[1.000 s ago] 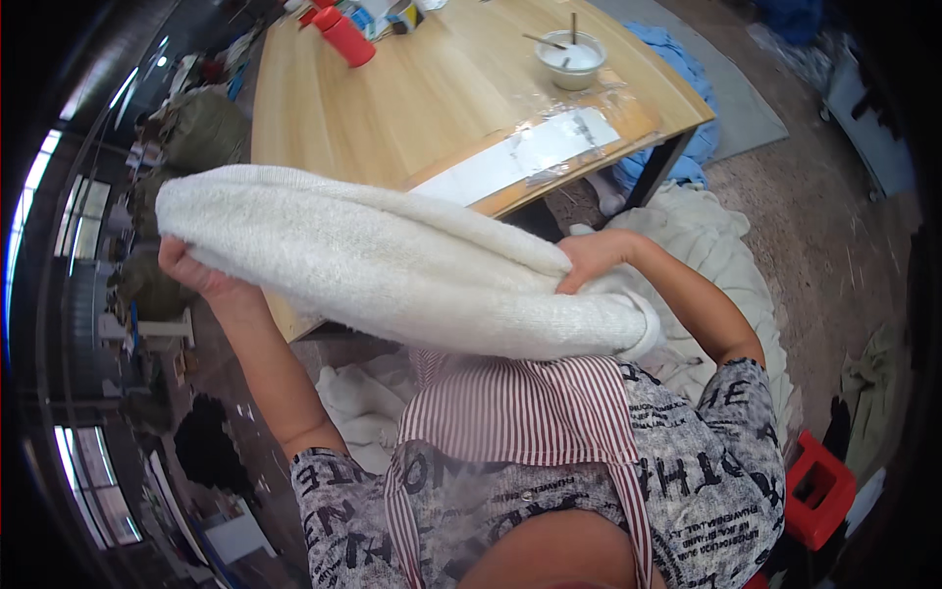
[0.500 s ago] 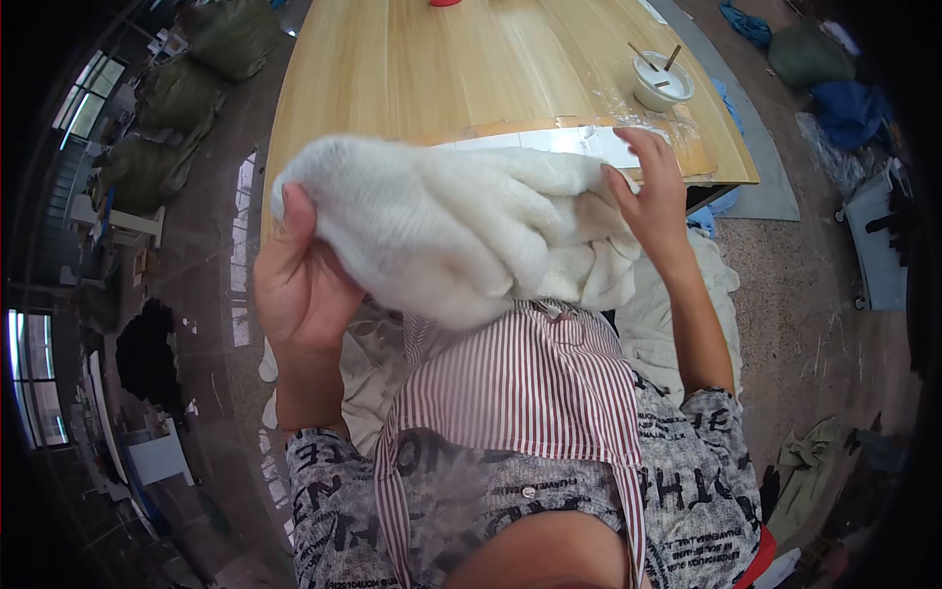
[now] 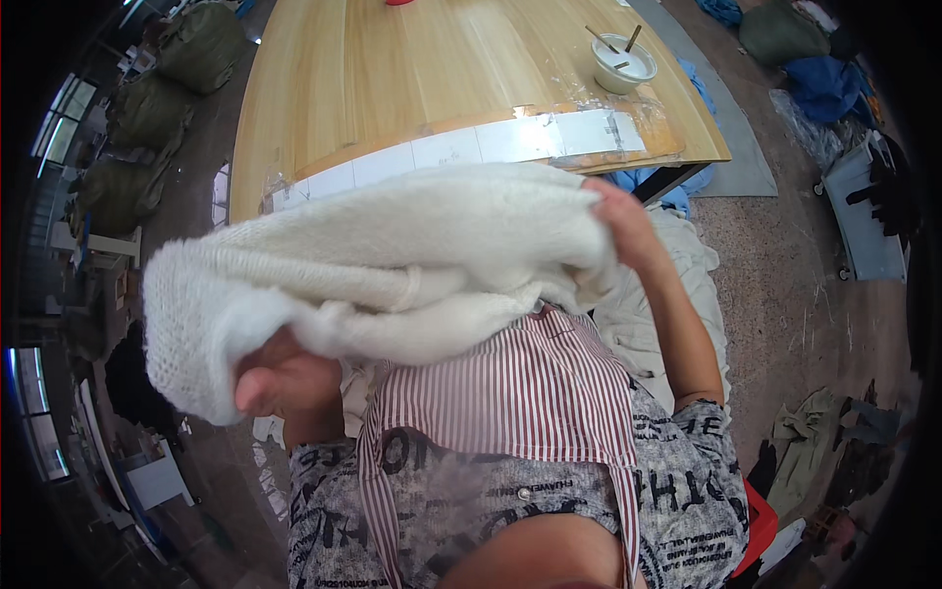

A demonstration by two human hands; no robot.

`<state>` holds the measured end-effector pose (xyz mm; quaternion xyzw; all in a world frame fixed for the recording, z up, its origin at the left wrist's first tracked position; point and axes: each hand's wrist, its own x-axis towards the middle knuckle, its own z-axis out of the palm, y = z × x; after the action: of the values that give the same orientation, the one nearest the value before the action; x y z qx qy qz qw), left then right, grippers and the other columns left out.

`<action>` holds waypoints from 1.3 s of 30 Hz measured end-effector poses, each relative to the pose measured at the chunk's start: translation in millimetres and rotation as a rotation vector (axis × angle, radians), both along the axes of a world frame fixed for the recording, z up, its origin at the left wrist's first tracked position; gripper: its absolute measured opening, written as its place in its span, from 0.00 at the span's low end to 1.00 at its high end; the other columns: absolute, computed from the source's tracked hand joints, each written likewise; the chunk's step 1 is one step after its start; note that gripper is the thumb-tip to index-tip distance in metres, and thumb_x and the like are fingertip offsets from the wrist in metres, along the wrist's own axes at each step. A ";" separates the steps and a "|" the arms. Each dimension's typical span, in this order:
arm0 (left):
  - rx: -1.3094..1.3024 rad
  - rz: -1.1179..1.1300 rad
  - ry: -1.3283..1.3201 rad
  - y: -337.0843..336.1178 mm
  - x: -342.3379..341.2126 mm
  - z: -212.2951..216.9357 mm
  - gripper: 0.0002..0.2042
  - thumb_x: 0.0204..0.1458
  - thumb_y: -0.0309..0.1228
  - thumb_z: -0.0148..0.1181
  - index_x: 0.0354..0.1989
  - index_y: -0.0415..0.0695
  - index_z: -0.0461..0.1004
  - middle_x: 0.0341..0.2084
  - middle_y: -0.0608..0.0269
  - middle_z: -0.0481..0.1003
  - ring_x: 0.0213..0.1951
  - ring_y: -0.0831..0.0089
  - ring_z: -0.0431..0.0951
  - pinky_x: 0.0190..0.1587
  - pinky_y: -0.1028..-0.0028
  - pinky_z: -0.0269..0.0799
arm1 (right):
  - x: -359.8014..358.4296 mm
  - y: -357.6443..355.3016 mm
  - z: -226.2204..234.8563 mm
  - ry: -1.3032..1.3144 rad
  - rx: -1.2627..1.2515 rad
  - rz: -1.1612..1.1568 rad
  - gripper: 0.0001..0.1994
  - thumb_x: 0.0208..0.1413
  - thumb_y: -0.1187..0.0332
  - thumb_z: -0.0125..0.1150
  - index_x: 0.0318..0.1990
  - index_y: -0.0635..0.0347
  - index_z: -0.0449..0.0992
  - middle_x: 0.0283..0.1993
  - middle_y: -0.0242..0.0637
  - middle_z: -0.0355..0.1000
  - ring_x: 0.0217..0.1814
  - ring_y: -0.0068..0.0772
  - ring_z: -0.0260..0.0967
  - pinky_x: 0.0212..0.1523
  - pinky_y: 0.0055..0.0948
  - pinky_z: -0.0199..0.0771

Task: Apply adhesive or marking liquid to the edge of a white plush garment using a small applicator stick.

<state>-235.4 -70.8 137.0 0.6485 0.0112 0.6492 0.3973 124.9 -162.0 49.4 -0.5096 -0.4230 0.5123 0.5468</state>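
Observation:
A fuzzy white knitted garment [image 3: 422,231] stretches in folds across the front of my body, between my two hands. Its ribbed-looking end [image 3: 177,324] hangs over my left hand [image 3: 291,378]; the thumb shows outside, while the fingers are mostly covered by the knit they support and hold. At the other end, my right hand [image 3: 628,226] pinches the garment's edge, with its fingers slightly blurred. Below the knit is the red-and-white striped apron [image 3: 500,402] that I wear.
Ahead stands a wooden table [image 3: 392,79] with a taped white paper strip [image 3: 500,140] along its near edge. A tub of white stuff [image 3: 625,69] with sticks stands at its right. Pale cloth [image 3: 677,294] lies beside me; a grey cart [image 3: 868,211] is farther right.
The garment has been drawn out longer toward the left, showing its ribbed end. My left hand has moved lower and under the knit; my right hand now grips the other end. The view has shifted slightly.

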 end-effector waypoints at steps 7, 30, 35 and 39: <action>-0.382 0.873 0.630 -0.1 -63.2 -161.5 0.26 0.54 0.37 0.49 0.60 0.36 0.59 0.55 0.47 0.64 0.57 0.54 0.65 0.60 0.58 0.58 | 0.8 35.5 49.5 -1.179 0.031 -0.163 0.02 0.54 0.77 0.54 0.34 0.62 0.68 0.30 0.39 0.69 0.30 0.32 0.70 0.34 0.27 0.69; -0.274 0.127 1.089 68.6 -25.9 -145.4 0.16 0.43 0.24 0.58 0.44 0.42 0.76 0.51 0.50 0.70 0.54 0.56 0.67 0.58 0.64 0.61 | -55.3 26.6 -91.1 -1.185 -0.030 -0.289 0.14 0.41 0.76 0.60 0.40 0.58 0.73 0.38 0.39 0.71 0.46 0.44 0.69 0.48 0.37 0.67; -0.031 0.247 1.276 70.5 -22.5 -140.1 0.16 0.49 0.25 0.56 0.48 0.39 0.72 0.50 0.56 0.72 0.52 0.62 0.72 0.54 0.67 0.66 | -21.5 26.6 -2.9 -0.001 -0.228 -0.120 0.14 0.52 0.70 0.61 0.47 0.65 0.74 0.41 0.33 0.76 0.42 0.21 0.71 0.42 0.22 0.70; -0.982 -0.417 0.797 82.2 -46.8 -118.1 0.11 0.54 0.26 0.52 0.45 0.40 0.72 0.38 0.62 0.78 0.41 0.73 0.77 0.45 0.73 0.71 | -4.2 35.4 58.2 -0.094 -0.252 0.216 0.17 0.54 0.64 0.62 0.46 0.67 0.76 0.38 0.32 0.76 0.39 0.18 0.71 0.40 0.20 0.71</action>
<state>-282.2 11.4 18.9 0.5711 0.3259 0.1891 0.7293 120.7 -126.6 107.6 -0.5491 -0.4328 0.5927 0.3999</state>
